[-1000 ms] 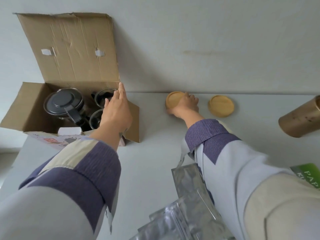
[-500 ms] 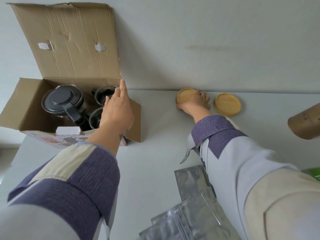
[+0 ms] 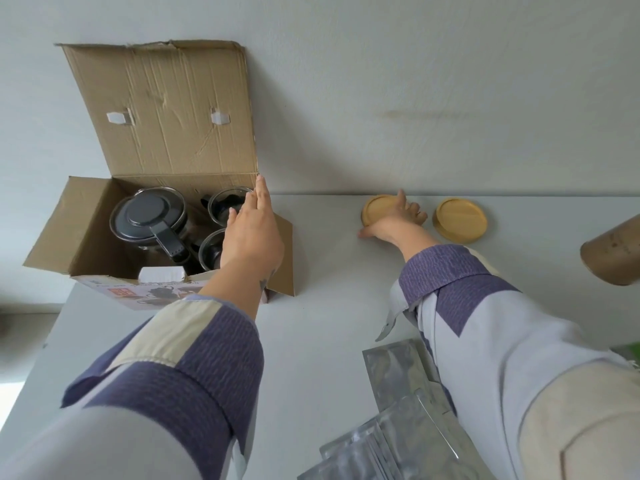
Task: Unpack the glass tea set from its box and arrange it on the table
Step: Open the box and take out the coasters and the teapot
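Bamboo is the material under our right hand (image 3: pixel 394 220): a round coaster (image 3: pixel 377 210) lies flat on the white worktop (image 3: pixel 322 341), close to the wall, and our fingers rest over its right part while the thumb touches the worktop just in front of it. Whether this grip really holds the coaster or only presses it, we cannot tell. A second coaster (image 3: pixel 460 220) lies just beside the hand on its far right side, apart from the first one.

Our left hand (image 3: pixel 251 233) hovers with straight fingers over the right part of the open cardboard box (image 3: pixel 62 244) and grips nothing. Directly under its fingers stand two glass cups (image 3: pixel 225 202), one behind the other, and further to its left the glass teapot (image 3: pixel 149 216) with the dark lid is not yet taken out.

We judge that the step in hand is the placing of the coasters, and the task is at an early point. The next move calls for lowering the left hand into the box and closing it around one cup, then lifting it straight up so that it does not knock the other glass, and putting it on a coaster.
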The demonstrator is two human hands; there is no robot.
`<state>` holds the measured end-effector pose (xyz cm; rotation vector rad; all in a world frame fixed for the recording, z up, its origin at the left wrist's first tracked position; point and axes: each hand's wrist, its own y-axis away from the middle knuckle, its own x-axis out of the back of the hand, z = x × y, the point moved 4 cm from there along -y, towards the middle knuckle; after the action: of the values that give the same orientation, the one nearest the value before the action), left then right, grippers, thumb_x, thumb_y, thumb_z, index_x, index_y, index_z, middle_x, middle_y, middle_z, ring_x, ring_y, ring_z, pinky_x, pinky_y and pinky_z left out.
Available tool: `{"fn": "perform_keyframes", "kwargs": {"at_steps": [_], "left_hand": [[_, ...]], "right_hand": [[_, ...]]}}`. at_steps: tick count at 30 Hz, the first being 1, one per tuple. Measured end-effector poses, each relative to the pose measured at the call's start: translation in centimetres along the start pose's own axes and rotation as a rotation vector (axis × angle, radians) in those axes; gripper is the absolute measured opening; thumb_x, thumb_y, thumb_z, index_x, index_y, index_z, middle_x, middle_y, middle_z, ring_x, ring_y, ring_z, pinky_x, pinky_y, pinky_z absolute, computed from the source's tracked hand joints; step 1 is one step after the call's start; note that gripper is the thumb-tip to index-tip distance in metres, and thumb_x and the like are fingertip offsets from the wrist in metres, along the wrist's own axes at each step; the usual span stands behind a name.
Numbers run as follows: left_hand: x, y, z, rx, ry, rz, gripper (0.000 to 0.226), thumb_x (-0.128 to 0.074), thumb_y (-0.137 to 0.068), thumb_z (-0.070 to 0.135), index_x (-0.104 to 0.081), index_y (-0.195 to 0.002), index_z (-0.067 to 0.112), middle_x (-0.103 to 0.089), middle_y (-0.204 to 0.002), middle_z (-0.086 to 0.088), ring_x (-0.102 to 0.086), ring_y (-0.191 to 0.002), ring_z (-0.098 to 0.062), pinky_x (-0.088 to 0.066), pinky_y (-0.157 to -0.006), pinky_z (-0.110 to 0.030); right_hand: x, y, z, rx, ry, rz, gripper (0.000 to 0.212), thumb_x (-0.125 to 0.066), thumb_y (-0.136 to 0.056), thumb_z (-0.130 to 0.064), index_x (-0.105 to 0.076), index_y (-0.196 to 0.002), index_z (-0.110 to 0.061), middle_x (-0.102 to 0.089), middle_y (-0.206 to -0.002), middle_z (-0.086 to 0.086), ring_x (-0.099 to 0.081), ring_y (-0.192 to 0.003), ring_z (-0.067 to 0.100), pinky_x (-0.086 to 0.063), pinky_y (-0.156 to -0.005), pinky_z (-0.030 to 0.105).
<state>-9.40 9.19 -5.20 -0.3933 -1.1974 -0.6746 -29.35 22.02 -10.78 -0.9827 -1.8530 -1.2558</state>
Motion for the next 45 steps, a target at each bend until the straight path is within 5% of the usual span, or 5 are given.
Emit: {"fn": "perform_keyframes", "kwargs": {"at_steps": [14,21,27,37,45], "left_hand": [[8.4,1.9,-4.1,-0.041,0.133,0.288,0.052,-0.034,-0.096,0.010,-0.024,-0.147,0.011,-0.035,-0.149,-0.010,-0.032,-0.137,-0.027,-0.025,-0.114,-0.042],[10.8,3.6,-13.4,0.182,-0.072,0.208,0.070,-0.041,-0.087,0.008,-0.010,-0.150,0.007,-0.005,-0.159,-0.009,-0.003,-0.147,-0.023,-0.005,-0.119,-0.040],[8.8,4.6,-17.5,0.266,0.048,0.049,0.073,-0.045,-0.085,0.007,-0.010,-0.149,0.001,-0.008,-0.158,-0.014,-0.011,-0.145,-0.029,-0.015,-0.117,-0.043],[7.0,4.2,-18.1,0.304,0.337,0.125,0.055,-0.041,-0.090,0.008,-0.025,-0.143,0.001,-0.037,-0.144,-0.019,-0.040,-0.129,-0.036,-0.035,-0.105,-0.045],[6.7,3.9,-18.1,0.329,0.320,0.153,0.053,-0.044,-0.093,0.010,-0.027,-0.142,0.005,-0.042,-0.139,-0.017,-0.044,-0.125,-0.035,-0.038,-0.099,-0.043]], "right_hand": [[1.2,12.7,-11.6,0.417,-0.107,0.058,0.069,-0.057,-0.083,-0.010,-0.030,-0.146,-0.016,-0.041,-0.143,0.009,-0.040,-0.131,0.031,-0.041,-0.104,0.038],[-0.8,21.8,-19.0,0.660,-0.091,0.058,0.033,-0.055,-0.087,-0.001,-0.062,-0.119,-0.008,-0.061,-0.122,0.008,-0.057,-0.111,0.025,-0.045,-0.084,0.028],[-5.6,23.4,-21.3,0.567,-0.013,-0.039,0.028,-0.056,-0.087,-0.003,-0.058,-0.115,-0.003,-0.062,-0.099,0.010,-0.059,-0.078,0.026,-0.050,-0.064,0.031],[-7.8,22.9,-22.7,0.385,0.091,-0.082,0.082,-0.067,-0.082,-0.011,-0.015,-0.145,-0.009,-0.058,-0.113,0.015,-0.066,-0.089,0.026,-0.057,-0.069,0.034],[-9.4,22.7,-21.5,0.339,0.081,-0.002,0.060,-0.059,-0.091,-0.017,-0.025,-0.141,-0.008,-0.055,-0.123,0.016,-0.057,-0.103,0.029,-0.041,-0.061,0.032]]}}
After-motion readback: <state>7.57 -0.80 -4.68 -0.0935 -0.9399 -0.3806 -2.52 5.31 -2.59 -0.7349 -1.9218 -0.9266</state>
